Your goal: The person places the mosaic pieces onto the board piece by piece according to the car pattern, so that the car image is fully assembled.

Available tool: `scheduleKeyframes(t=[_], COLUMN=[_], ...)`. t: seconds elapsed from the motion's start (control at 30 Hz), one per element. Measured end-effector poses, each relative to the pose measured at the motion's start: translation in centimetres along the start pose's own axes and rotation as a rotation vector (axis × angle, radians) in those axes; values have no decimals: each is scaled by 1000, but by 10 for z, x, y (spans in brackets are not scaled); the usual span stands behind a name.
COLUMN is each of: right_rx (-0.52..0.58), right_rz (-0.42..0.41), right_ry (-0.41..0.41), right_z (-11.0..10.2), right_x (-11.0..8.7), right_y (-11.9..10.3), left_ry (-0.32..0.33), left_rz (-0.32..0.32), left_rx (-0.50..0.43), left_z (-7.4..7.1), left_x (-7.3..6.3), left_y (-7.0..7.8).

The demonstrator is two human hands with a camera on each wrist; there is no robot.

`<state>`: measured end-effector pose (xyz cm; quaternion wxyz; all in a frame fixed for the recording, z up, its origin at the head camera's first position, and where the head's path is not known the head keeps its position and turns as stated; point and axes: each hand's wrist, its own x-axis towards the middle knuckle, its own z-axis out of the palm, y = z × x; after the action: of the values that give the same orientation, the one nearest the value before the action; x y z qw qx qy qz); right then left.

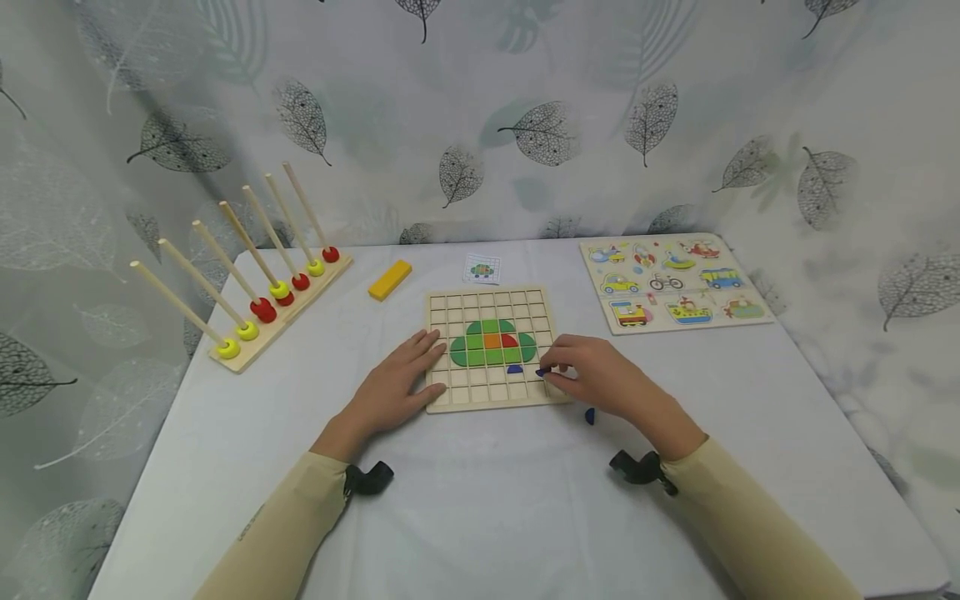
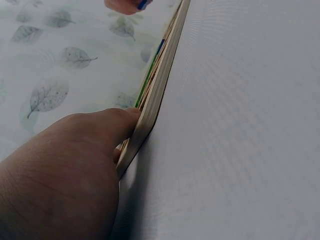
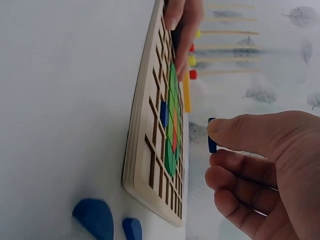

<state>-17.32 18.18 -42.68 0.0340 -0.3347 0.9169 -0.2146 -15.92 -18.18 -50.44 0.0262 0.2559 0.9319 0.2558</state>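
Observation:
A wooden grid board (image 1: 468, 398) lies on the table, with green, orange and red tiles forming a domed shape in its middle cells. One blue half-round tile (image 1: 514, 369) sits in a cell below the green row. My left hand (image 1: 397, 380) rests on the board's left edge, fingers extended; the left wrist view has its thumb (image 2: 107, 125) along the rim. Over the board's right side, my right hand (image 1: 600, 375) pinches a small blue tile (image 3: 212, 136) between thumb and fingers. Two loose blue tiles (image 3: 95, 218) lie beside the board's near right corner.
A small pattern card (image 1: 482, 268) lies behind the board, left of a picture puzzle board (image 1: 675, 287). At the left stands a wooden peg rack (image 1: 300, 302) with red and yellow beads. Near it is a yellow block (image 1: 390, 280). A leaf-print curtain (image 1: 480, 108) hangs behind.

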Motion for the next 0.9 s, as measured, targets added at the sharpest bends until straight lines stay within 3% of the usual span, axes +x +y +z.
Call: scheduleKeyframes(t=[0.4,0.9], right_rx=[-9,-57], right_rz=[-24,18], right_ry=[-46,-100], right_z=[14,33], right_x=[24,36], right_y=[-5,-9], left_ry=[13,2], left_rz=[16,-1], left_rx=[-2,-3], left_z=[-1,-1], left_x=[-1,0], left_y=[1,1])
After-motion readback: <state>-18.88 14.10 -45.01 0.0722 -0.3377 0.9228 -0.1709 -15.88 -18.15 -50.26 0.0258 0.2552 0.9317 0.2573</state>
